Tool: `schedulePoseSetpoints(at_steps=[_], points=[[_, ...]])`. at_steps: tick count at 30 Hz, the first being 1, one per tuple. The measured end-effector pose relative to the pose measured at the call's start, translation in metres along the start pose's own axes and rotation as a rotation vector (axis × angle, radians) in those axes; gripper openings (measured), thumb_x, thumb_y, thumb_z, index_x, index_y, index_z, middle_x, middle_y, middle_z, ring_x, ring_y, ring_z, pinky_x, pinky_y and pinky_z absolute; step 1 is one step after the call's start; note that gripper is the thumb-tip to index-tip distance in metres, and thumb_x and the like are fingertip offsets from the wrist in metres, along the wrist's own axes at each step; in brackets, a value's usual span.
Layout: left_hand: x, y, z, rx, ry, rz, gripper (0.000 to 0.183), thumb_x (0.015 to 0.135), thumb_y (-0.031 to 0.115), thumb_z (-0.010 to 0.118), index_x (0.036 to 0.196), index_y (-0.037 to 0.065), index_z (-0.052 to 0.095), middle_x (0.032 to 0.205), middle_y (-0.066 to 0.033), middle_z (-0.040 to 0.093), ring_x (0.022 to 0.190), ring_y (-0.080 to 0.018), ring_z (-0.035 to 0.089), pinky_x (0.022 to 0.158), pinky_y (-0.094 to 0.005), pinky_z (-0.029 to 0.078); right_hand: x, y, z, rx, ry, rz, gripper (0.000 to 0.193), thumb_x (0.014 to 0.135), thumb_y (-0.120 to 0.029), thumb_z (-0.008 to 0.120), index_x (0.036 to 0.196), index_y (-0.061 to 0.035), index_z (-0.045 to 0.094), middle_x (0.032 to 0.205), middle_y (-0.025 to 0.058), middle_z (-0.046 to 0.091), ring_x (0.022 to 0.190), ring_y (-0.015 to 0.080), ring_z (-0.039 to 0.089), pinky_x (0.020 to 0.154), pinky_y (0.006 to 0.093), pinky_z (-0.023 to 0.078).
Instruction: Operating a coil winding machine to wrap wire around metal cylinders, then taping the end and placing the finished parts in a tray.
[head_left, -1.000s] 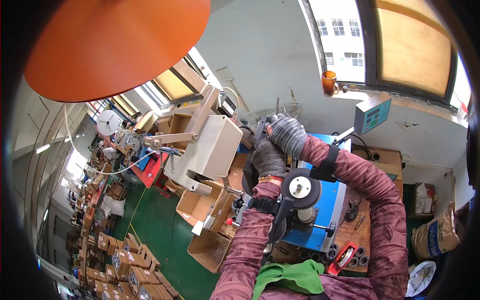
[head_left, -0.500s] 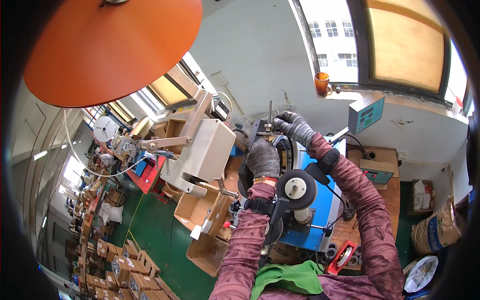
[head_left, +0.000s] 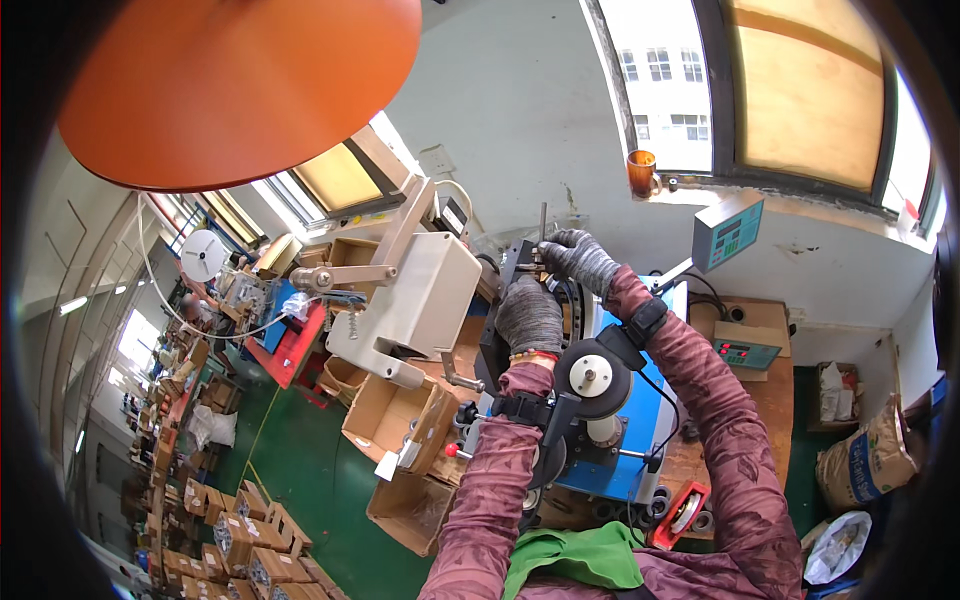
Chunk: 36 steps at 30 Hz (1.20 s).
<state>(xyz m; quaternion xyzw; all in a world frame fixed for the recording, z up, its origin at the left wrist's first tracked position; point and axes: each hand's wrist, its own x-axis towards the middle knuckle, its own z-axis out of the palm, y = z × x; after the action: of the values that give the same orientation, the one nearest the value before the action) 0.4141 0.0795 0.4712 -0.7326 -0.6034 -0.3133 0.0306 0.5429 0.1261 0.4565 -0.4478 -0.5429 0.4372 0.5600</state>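
Note:
My left hand, in a grey knit glove, is curled against the head of a ring-shaped winding machine. Its fingertips are hidden behind the back of the hand. Beside it my right hand, gloved alike, has its fingers closed at the foot of an upright metal rod. The machine's dark ring shows just right of my left hand. A black roller wheel with a pale hub sits nearer me, over the blue machine base.
A beige machine arm stands to the left, above open cardboard boxes. At right are a control box on a stand and another with a red display. A red tape dispenser lies near me. An orange lamp shade hangs upper left.
My right hand has shifted slightly left and down, its fingers now closer in on the rod's foot. My left hand stays at the machine head. The whole view has tilted a little.

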Motion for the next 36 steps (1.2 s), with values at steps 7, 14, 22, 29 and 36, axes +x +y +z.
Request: schedulePoseSetpoints(at_steps=[7,14,22,29,36], points=[[0.004,-0.002,-0.001,-0.067,-0.045,-0.076,0.018,0.078,0.021,0.056,0.088,0.008,0.062,0.082,-0.0156,0.063,0.079,-0.0323,0.061,0.066,-0.042,0.049,-0.031,-0.049,0.021,-0.922,0.34,-0.469,0.03,0.072,-0.032,0.066,0.084,-0.0052,0.058,0.083,0.0114,0.057,0.076,0.0277,0.057,0.067,0.0367,0.047],[0.004,0.004,-0.007,-0.066,-0.097,-0.056,0.017,0.078,0.021,0.057,0.09,0.011,0.063,0.079,-0.0139,0.063,0.075,-0.0298,0.063,0.063,-0.0405,0.05,-0.021,-0.044,0.025,-1.362,0.121,-0.541,0.023,0.077,-0.025,0.057,0.084,-0.0035,0.057,0.087,0.0146,0.054,0.089,0.0305,0.054,0.074,0.0397,0.046],[0.008,0.003,-0.007,-0.086,-0.122,-0.048,0.014,0.078,0.02,0.055,0.087,0.011,0.062,0.079,-0.0141,0.063,0.076,-0.0304,0.062,0.064,-0.0405,0.05,-0.017,-0.041,0.031,-1.455,0.085,-0.472,0.015,0.078,-0.012,0.051,0.086,-0.0007,0.056,0.086,0.0164,0.055,0.086,0.0306,0.056,0.072,0.0395,0.048],[-0.002,-0.006,-0.005,0.036,-0.023,-0.019,0.017,0.079,0.02,0.054,0.087,0.006,0.06,0.081,-0.0172,0.062,0.078,-0.0337,0.06,0.067,-0.0441,0.048,-0.013,-0.027,0.008,-0.697,0.311,-0.385,0.022,0.079,-0.026,0.06,0.087,-0.0055,0.058,0.085,0.0162,0.058,0.075,0.0305,0.059,0.069,0.038,0.047],[-0.058,-0.002,-0.023,-0.225,-0.023,0.347,0.026,0.077,0.018,0.057,0.097,0.005,0.049,0.088,-0.0174,0.058,0.071,-0.0356,0.06,0.059,-0.0444,0.048,-0.027,0.033,-0.024,-0.072,0.274,-0.181,0.024,0.086,-0.026,0.055,0.089,-0.0026,0.059,0.075,0.0046,0.06,0.067,0.0088,0.052,0.063,0.0263,0.044]])
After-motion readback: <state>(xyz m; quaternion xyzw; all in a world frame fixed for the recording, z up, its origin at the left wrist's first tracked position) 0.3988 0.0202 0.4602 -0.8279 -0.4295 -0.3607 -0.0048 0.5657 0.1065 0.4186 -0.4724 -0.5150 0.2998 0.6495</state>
